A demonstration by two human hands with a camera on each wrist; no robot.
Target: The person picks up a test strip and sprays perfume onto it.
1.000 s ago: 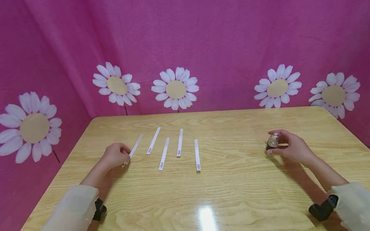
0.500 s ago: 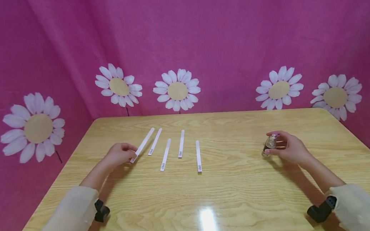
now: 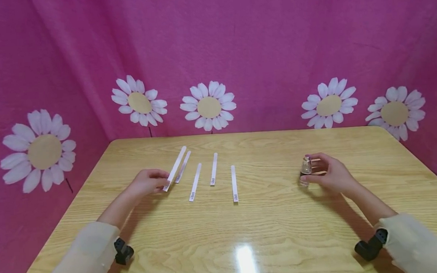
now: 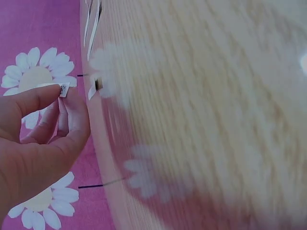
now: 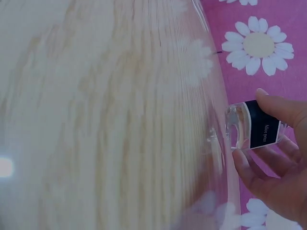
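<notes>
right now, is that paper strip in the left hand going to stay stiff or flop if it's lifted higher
The paper strip is long, thin and pinched only at its near end by the left hand, so it will probably bow or flutter. It looks very light, and a draught might shift it.

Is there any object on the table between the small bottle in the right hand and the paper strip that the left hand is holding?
Yes. Three paper strips lie flat between the small bottle in the right hand and the paper strip pinched by the left hand. They only lie low on the table.
</notes>
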